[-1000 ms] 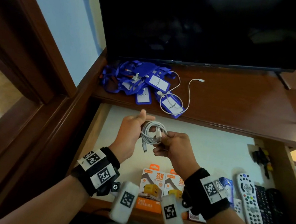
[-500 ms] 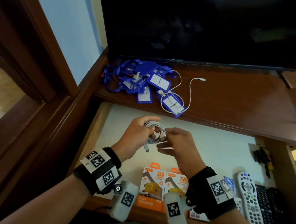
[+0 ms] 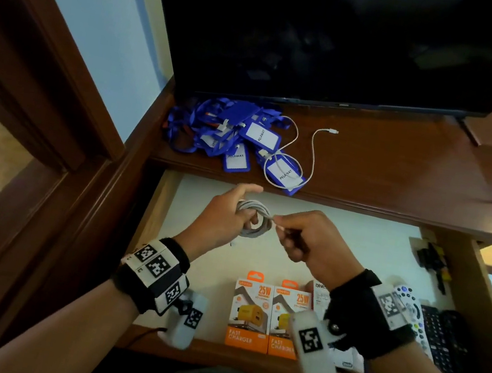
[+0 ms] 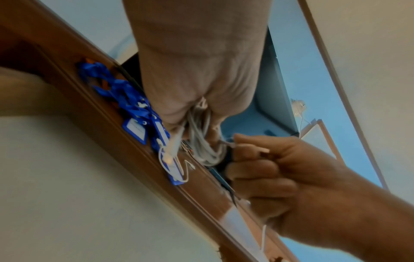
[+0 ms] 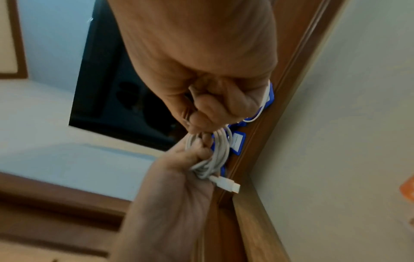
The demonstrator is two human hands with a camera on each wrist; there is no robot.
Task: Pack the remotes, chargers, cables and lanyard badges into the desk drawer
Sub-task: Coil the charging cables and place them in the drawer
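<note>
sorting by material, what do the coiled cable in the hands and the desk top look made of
Coiled cable: smooth white plastic or rubber sheath, matte, bending in soft loops. Desk top: reddish-brown wood or wood veneer, glossy, with streaky grain and light reflections.

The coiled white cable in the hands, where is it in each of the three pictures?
Head view: the coiled white cable is in the middle, above the open drawer, between the left hand and right hand.
Left wrist view: middle, hanging from the left hand.
Right wrist view: just below the middle, its plug sticking out.
Shared landmark: the blue lanyard badges on the desk.
</note>
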